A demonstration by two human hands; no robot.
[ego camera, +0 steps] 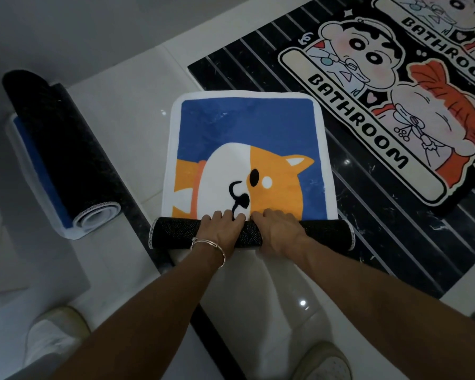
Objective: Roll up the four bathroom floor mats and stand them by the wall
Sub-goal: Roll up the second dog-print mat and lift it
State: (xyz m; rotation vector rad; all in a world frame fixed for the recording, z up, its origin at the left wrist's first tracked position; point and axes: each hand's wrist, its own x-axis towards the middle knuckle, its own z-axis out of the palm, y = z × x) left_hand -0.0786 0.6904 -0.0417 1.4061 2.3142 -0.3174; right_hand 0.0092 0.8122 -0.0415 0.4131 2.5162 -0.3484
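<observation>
Well to the left of the grip a rolled mat (66, 160) lies on its side, and its outer end is loose under it. I think it may open more if it is not stood up soon.

The thing in work is the dog mat (247, 127). Its near part is already a roll (170, 234), dark back outside, and the far part lies flat on the floor (154, 78) ahead of the fingers. The left hand (220, 229) and the right hand (279, 229) both grasp the roll, with fingers curled over its front side, almost touching each other at the middle.

This is the weak point, in my judgement. Both ends of the roll stick out far from the hands and nothing presses them, so they can get slack and the roll can become a cone. Such a roll would not stand well by the wall. If one hand pushes more, the roll goes crooked.

To the right of the grip, the right end lies over the dark striped part of the floor, near a cartoon mat (368, 111). A crooked roll may run onto its edge and catch. A second cartoon mat (450, 20) lies beyond, partly out of view
</observation>
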